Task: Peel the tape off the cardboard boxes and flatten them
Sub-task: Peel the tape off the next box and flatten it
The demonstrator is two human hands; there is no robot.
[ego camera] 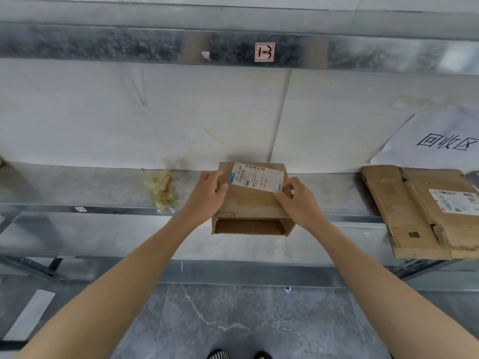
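Cardboard box (251, 204) clasped; left hand (208, 193), right hand (298, 202) curled over sides.

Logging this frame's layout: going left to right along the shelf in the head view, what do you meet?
A wad of peeled tape → left hand → cardboard box → right hand → flattened cardboard.

Both bare forearms are reaching from the near corners toward the far middle, converging as they go. The left hand (207, 194) is gripping the left side of the cardboard box (250, 204), with its fingers curling over the top and its thumb pointing right. The right hand (298, 202) is gripping the right side, fingers curling, thumb lying leftward across the top.
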